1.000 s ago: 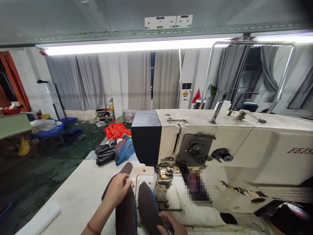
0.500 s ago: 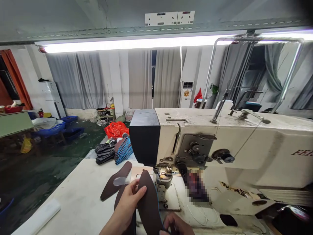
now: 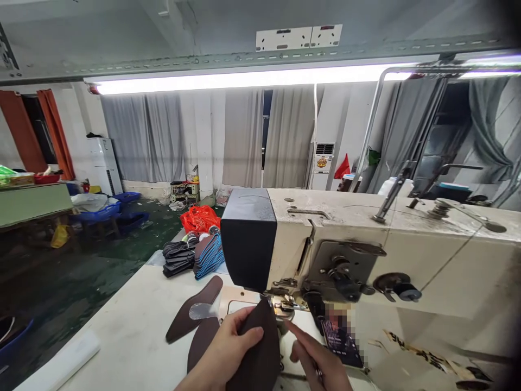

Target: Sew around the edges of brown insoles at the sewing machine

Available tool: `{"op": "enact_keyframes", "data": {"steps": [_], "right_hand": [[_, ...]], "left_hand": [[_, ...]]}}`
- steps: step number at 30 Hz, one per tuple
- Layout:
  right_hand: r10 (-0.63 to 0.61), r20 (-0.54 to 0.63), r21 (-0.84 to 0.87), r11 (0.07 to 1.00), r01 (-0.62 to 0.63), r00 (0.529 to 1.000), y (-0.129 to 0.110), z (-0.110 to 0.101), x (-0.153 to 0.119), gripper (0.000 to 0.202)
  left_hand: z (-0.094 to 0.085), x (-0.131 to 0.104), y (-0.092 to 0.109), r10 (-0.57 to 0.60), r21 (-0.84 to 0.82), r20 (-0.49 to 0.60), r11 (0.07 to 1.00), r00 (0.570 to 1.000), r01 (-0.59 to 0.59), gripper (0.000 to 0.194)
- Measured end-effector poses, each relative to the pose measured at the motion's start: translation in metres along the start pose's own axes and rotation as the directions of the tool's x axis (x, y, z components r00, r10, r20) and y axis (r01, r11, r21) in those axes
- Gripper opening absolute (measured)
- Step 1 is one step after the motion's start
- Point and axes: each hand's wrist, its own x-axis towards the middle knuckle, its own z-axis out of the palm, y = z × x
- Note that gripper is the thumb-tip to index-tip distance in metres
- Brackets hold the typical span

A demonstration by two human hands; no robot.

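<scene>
My left hand pinches a dark brown insole-shaped piece, thumb on the face towards me. The tip of that piece points up at the sewing machine, close to its needle area. To the right is my right hand, index finger stretched towards the machine and the other fingers curled. A small metallic glint shows among those curled fingers, but what it belongs to is hidden. Another brown piece lies on the white table, with a clear oval film over it. Part of a further brown piece shows behind my left wrist.
Stacks of blue-edged brown pieces and black pieces sit at the table's far edge, near a red plastic bag. A phone-like screen rests against the machine at right. A white bar lies front left.
My left hand has brought the brown piece right, nearer the needle area. My right hand has left the piece's lower edge and risen, index finger now extended. The view has shifted slightly.
</scene>
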Motion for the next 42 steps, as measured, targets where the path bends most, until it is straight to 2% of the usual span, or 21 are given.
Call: {"op": "enact_keyframes", "data": {"steps": [6,9,12,15,18,20,26,30,35,40,42], "right_hand": [[-0.155,0.174,-0.046,0.985,0.166,0.972,0.015,-0.005,0.028,0.042],[-0.201,0.225,-0.085,0.971,0.225,0.953,0.021,-0.009,0.033,0.043],[-0.214,0.261,-0.113,0.962,0.25,0.941,0.018,-0.014,0.038,0.045],[-0.191,0.268,-0.135,0.963,0.233,0.944,0.008,-0.017,0.042,0.042],[-0.183,0.245,-0.13,0.967,0.22,0.952,0.004,-0.018,0.043,0.038],[-0.194,0.236,-0.13,0.965,0.229,0.952,0.005,-0.018,0.043,0.038],[-0.209,0.225,-0.18,0.951,0.252,0.952,0.01,-0.017,0.042,0.035],[-0.23,0.216,-0.21,0.938,0.275,0.949,0.008,-0.018,0.045,0.032],[-0.242,0.196,-0.199,0.939,0.28,0.95,0.006,-0.018,0.045,0.032],[-0.211,0.23,-0.104,0.965,0.24,0.95,0.007,-0.018,0.045,0.036],[-0.237,0.232,-0.099,0.959,0.265,0.943,0.01,-0.017,0.045,0.037]], "left_hand": [[0.0,0.004,0.006,-0.029,0.048,0.03,0.998,0.999,0.028,0.043],[-0.005,0.003,0.002,-0.039,0.035,0.06,0.999,0.997,0.037,0.045],[-0.013,-0.003,-0.005,-0.058,0.009,0.097,0.998,0.994,0.057,0.054],[-0.019,-0.012,-0.009,-0.03,-0.041,0.148,0.998,0.989,0.036,0.065],[-0.021,-0.017,-0.008,-0.069,-0.062,0.144,0.995,0.987,0.079,0.068],[-0.021,-0.017,-0.007,-0.093,-0.052,0.128,0.994,0.987,0.101,0.068],[-0.022,-0.016,-0.008,-0.024,-0.061,0.213,0.997,0.977,0.038,0.061],[-0.02,-0.013,-0.007,0.009,-0.059,0.159,0.998,0.987,0.001,0.062],[-0.016,-0.002,-0.005,-0.011,-0.028,0.049,1.0,0.999,0.013,0.058],[-0.008,0.008,-0.004,0.032,-0.015,-0.08,0.999,0.996,-0.033,0.055],[-0.005,0.013,-0.006,0.061,-0.018,-0.09,0.998,0.994,-0.062,0.054]]}}
